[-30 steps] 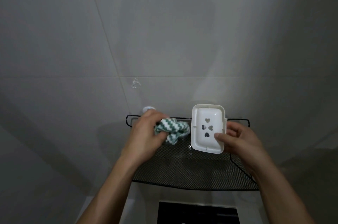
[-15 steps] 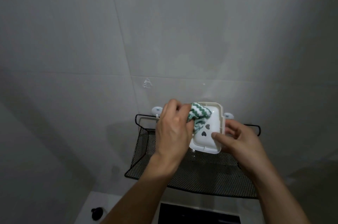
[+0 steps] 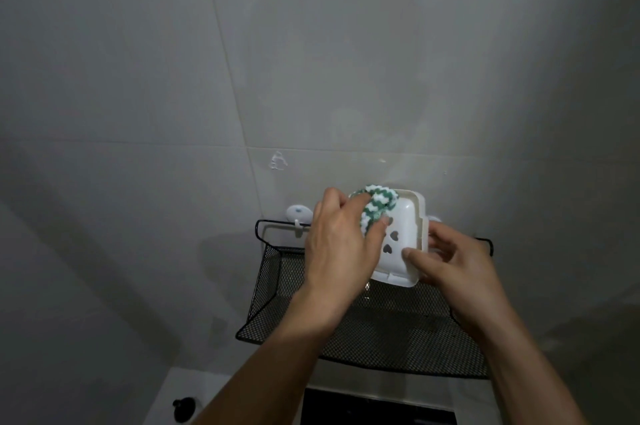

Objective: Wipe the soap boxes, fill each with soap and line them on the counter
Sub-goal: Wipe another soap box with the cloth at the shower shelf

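A white soap box with heart-shaped holes in its floor is held up above a black mesh shelf. My right hand grips its right and lower edge, thumb on the rim. My left hand holds a bunched green-and-white zigzag cloth and presses it into the upper left part of the box. My left hand hides the box's left side.
The black wire mesh shelf hangs on the grey tiled wall by white suction hooks. Below lies a white counter with a small black knob and a dark rectangular opening.
My left hand carried the cloth from beside the box into it and now rubs near the top edge. The view shifted, showing more of the shelf and counter.
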{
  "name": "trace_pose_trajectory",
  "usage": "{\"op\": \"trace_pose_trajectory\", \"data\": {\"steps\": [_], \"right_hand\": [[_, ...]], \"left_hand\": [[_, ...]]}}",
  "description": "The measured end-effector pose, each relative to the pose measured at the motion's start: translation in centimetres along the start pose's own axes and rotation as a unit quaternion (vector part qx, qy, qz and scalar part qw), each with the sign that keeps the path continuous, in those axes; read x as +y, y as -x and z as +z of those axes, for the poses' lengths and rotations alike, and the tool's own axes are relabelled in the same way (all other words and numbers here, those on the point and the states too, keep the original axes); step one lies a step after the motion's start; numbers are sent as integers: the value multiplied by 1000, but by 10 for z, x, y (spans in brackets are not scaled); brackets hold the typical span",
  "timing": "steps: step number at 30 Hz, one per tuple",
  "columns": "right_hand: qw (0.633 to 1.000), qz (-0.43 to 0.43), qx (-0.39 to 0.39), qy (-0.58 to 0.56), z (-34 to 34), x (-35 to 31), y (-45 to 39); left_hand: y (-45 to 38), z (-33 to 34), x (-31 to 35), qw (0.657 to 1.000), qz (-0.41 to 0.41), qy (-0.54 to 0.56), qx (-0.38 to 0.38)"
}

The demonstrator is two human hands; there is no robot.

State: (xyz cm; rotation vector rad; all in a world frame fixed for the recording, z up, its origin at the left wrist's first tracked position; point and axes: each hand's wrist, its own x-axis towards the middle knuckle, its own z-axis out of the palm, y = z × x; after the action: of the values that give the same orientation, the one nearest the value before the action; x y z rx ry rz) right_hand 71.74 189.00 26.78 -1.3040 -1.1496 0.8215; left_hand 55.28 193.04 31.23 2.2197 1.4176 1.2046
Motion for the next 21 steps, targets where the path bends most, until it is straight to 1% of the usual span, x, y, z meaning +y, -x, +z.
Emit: {"op": "trace_pose_trajectory", "data": {"steps": [2, 6, 8, 11, 14, 18, 21], "right_hand": [[1000, -3, -11, 3, 1, 1, -1], [999, -2, -33, -5, 3, 3, -2], [999, 1, -36, -25, 2, 4, -2], [998, 9, -33, -59, 0, 4, -3], [997, 10, -32, -73, 0, 2, -2], [996, 3, -22, -84, -3, 1, -1], [997, -10, -13, -75, -3, -1, -2]], "left_hand": [[-2, 0, 3, 1000, 12, 10, 2], [2, 1, 16, 997, 78, 6, -24], [3, 0, 20, 992, 114, -28, -34], [2, -4, 20, 985, 144, -88, -38], [1, -7, 21, 980, 141, -135, -29], [-4, -10, 16, 977, 100, -187, -20], [-5, -10, 12, 976, 75, -201, -25]]}}
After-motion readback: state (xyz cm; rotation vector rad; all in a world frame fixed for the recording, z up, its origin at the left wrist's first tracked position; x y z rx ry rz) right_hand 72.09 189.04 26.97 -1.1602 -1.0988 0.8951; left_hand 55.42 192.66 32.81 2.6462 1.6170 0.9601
